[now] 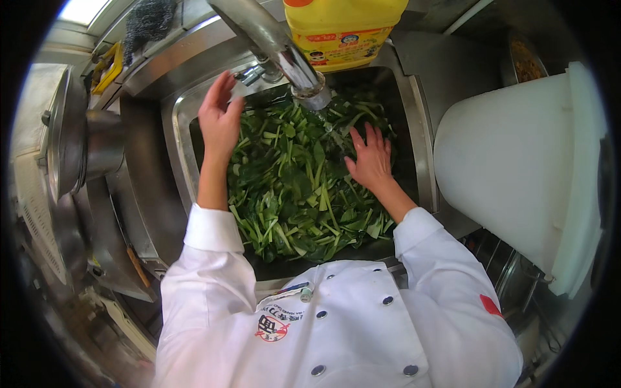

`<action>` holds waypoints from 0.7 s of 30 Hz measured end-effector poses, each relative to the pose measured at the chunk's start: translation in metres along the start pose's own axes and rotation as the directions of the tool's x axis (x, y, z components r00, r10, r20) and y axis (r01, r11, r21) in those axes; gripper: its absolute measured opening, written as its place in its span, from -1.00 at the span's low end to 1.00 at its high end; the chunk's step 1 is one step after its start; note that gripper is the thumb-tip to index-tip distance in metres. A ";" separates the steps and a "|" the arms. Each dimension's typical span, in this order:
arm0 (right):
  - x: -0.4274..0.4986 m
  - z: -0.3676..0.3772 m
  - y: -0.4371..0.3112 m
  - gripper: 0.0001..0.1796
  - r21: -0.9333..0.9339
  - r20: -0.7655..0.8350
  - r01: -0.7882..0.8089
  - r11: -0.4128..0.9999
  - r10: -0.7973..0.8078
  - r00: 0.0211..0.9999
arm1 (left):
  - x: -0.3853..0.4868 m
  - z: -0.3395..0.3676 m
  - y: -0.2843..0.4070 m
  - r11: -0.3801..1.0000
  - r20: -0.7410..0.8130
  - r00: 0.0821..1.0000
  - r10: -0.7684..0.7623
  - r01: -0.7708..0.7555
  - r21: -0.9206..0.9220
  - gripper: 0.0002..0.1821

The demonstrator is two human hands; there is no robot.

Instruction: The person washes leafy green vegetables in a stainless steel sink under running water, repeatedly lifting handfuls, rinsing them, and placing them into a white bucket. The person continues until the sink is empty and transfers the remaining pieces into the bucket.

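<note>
Chopped leafy greens [296, 189] float in water across the stainless steel sink [182, 140]. A thin stream runs from the metal faucet spout [310, 92] onto them. My right hand [371, 157] rests on the greens at the right side, palm down with fingers spread, holding nothing. Over the sink's left rim my left hand [220, 116] is raised, fingers up and apart from the thumb, with nothing seen in it. Its fingertips are close to the faucet's small lever [250, 75]; whether they touch it cannot be told.
Behind the sink stands a yellow plastic jug [344, 41] with a printed label. A large white plastic bucket [495, 169] is at the right, a metal bowl of food [524, 60] beyond it. At the left are a lidded steel pot [104, 145], a yellow tray [107, 70] and a steel-wool scourer [148, 26].
</note>
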State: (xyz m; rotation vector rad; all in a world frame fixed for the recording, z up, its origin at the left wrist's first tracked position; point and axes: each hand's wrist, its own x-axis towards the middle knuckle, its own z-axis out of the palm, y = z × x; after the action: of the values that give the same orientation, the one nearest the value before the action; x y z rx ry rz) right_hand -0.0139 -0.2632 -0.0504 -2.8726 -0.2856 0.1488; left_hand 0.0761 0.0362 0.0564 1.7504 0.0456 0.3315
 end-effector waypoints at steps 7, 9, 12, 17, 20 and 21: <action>0.008 -0.014 -0.027 0.03 -0.139 0.601 0.091 0.986 0.011 0.799 | -0.118 0.061 -0.024 0.509 0.621 0.623 -0.476 -0.381 0.772 0.03; 0.047 0.003 -0.010 -0.07 -0.002 0.593 -0.072 0.997 0.059 0.803 | -0.112 0.069 -0.056 0.427 0.594 0.614 -0.520 -0.416 0.803 0.00; 0.069 0.032 0.006 -0.20 -0.024 0.558 -0.176 0.984 0.160 0.814 | -0.083 0.085 -0.108 0.398 0.493 0.726 -0.480 -0.321 0.859 -0.15; 0.003 0.009 0.000 -0.16 0.064 0.300 -0.116 0.991 0.091 0.950 | -0.090 0.076 -0.104 0.471 0.499 0.705 -0.504 -0.261 0.843 -0.24; -0.050 -0.032 -0.030 -0.01 0.192 0.440 -0.169 0.967 0.069 0.895 | -0.110 0.051 -0.056 0.618 0.444 0.848 -0.290 -0.189 0.763 -0.19; -0.065 -0.040 -0.043 0.03 0.145 0.513 -0.145 0.979 0.051 0.857 | -0.125 0.044 -0.041 0.581 0.554 0.748 -0.366 -0.282 0.764 -0.18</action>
State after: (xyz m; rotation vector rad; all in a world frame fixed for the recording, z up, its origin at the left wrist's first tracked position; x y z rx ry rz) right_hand -0.0801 -0.2455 0.0038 -2.6178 -0.2034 0.9123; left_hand -0.0263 -0.0236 -0.0149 2.7242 -0.3416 -0.5039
